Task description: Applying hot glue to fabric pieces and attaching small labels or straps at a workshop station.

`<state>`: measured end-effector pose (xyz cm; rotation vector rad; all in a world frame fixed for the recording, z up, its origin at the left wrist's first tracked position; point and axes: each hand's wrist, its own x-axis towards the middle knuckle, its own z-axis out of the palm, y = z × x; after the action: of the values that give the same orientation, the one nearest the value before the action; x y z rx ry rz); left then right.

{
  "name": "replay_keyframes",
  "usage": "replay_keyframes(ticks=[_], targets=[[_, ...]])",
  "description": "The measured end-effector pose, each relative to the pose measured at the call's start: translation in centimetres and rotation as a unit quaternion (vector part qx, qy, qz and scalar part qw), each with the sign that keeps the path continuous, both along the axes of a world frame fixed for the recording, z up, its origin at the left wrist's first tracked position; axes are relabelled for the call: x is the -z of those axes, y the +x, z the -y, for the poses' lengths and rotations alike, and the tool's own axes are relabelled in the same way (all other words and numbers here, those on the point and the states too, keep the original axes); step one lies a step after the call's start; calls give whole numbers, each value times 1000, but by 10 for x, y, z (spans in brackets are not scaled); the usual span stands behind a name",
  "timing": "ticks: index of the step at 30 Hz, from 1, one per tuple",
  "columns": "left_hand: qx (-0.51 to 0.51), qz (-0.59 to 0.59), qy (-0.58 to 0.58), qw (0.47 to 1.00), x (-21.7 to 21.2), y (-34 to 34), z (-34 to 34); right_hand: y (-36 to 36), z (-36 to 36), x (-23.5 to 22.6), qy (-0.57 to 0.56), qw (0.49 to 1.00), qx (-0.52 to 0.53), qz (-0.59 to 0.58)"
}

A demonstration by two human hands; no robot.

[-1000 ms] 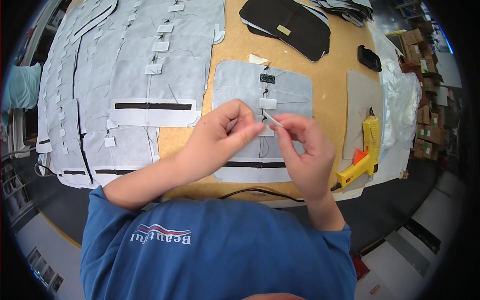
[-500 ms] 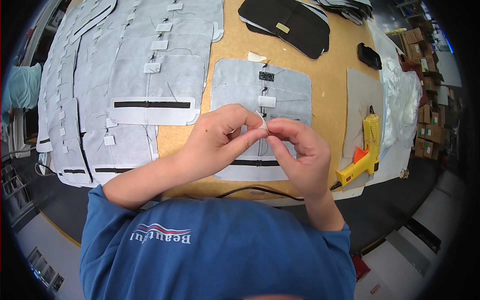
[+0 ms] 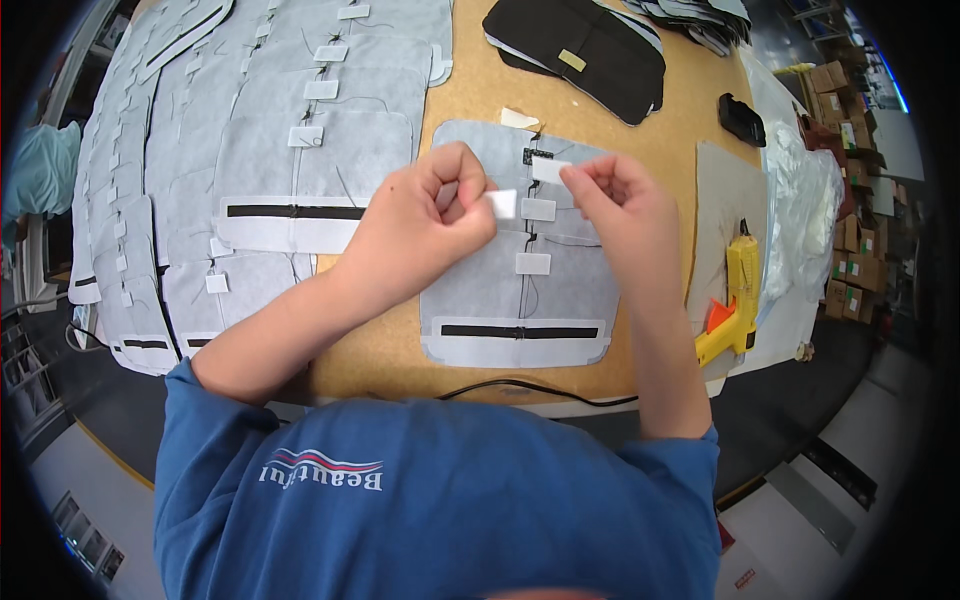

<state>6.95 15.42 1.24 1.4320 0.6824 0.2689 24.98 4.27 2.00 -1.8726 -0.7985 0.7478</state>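
Observation:
Between the thumb and fingers of my left hand (image 3: pixel 432 215) is pinched a small white rectangular patch (image 3: pixel 504 204). My right hand (image 3: pixel 620 195) holds a second white patch (image 3: pixel 549 170) by its edge, just over the upper part of a grey fabric panel (image 3: pixel 460 290). Down the panel's middle seam run wires, with a small speckled black board (image 3: pixel 531 157) partly covered by the right-hand patch. Two white patches lie stuck along the wires, a middle one (image 3: pixel 538 209) and a lower one (image 3: pixel 533 264). A black strip (image 3: pixel 480 331) crosses the panel near its front edge.
Overlapping grey panels (image 3: pixel 370 150) with wires and white patches cover the table's left side. Black panels (image 3: pixel 585 60) lie at the back. On the right are a yellow glue gun (image 3: pixel 741 285), clear plastic (image 3: pixel 800 200) and a black object (image 3: pixel 741 119). A black cable (image 3: pixel 520 383) runs along the front edge.
My hands, together at one white piece before, have drawn apart and moved up, each now with a white patch. The lower patch on the panel has come into sight.

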Motion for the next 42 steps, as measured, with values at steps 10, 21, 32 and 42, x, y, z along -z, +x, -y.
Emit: replay_keyframes(ticks=[10,21,32,42], targets=[[-86,70,167,980,28,23,-28,21,-28,28,-57,998,-27,-5],[40,-33,587,808,44,28,-18,27,-25,31,-51,998,-37,-13],[14,-45,576,816,48,26,-15,8,3,26,0,972,-55,230],[38,-48,635,770,51,28,-15,0,21,35,-31,895,-157,415]])
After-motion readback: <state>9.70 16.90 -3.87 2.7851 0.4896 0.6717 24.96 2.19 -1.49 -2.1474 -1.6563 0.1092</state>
